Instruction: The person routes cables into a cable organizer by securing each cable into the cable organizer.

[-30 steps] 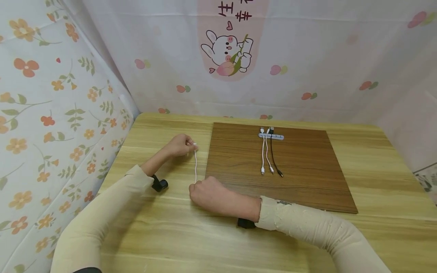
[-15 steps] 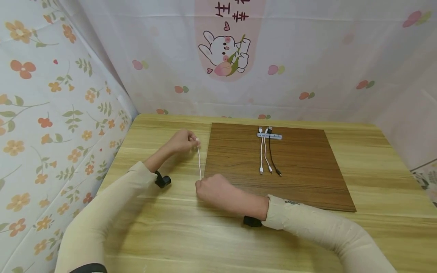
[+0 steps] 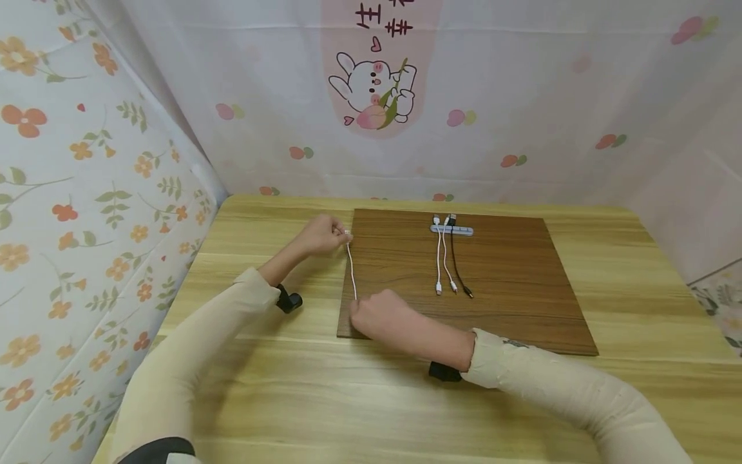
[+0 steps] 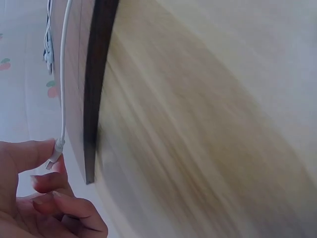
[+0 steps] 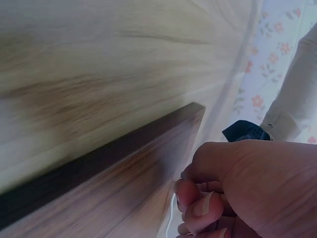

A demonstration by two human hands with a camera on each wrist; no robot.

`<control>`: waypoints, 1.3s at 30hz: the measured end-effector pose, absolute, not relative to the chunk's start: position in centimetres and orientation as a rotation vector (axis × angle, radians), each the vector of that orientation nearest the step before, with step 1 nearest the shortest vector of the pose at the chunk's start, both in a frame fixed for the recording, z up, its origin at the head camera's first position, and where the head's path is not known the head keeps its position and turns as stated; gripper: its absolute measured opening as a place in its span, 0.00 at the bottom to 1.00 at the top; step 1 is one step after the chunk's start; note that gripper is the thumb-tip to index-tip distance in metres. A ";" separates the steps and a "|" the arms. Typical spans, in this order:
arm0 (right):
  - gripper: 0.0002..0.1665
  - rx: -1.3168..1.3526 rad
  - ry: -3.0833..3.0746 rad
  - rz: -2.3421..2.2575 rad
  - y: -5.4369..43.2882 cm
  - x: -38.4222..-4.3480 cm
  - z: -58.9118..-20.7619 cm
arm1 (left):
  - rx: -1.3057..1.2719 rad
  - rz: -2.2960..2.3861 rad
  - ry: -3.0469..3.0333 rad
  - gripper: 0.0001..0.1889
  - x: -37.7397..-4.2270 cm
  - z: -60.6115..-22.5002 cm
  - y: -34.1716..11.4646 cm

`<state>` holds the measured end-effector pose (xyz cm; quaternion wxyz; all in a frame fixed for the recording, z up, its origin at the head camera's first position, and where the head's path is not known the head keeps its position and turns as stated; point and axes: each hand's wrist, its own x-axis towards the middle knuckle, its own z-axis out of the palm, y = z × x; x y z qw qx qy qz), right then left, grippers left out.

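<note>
A short white cable (image 3: 351,270) is stretched between the two hands over the left edge of the dark brown board (image 3: 394,258). My left hand (image 3: 326,234) pinches the plug (image 4: 55,154) at its far end between thumb and forefinger. My right hand (image 3: 382,317) grips the near end with curled fingers, which hide that end. On the board, two white cables (image 3: 438,258) and a black cable (image 3: 456,261) lie side by side. Their upper ends sit at a pale blue cable clip (image 3: 462,231) strip.
The board lies on a light wood table (image 3: 278,386). A patterned white cloth (image 3: 493,84) hangs behind the table and a floral cloth (image 3: 75,232) at the left. Black wrist cameras (image 3: 288,299) are strapped on both arms.
Both hands have moved to the right with the white cable, from over the light table to the board's left edge. The view has shifted slightly; the cables on the board stay in place.
</note>
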<state>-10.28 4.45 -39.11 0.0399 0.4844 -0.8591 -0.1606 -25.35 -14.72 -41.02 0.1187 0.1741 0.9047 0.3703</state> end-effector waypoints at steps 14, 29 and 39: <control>0.05 1.447 -2.634 -0.499 8.0 -10.8 -38.8 | 0.567 1.038 2.669 0.11 -26.6 -40.7 -11.2; 0.07 1.378 -2.683 -0.473 11.2 -11.5 -38.3 | 0.565 1.137 2.650 0.12 -27.7 -40.4 -7.2; 0.07 1.327 -2.730 -0.395 13.2 -11.7 -38.0 | 0.614 1.141 2.670 0.11 -28.2 -40.3 -5.1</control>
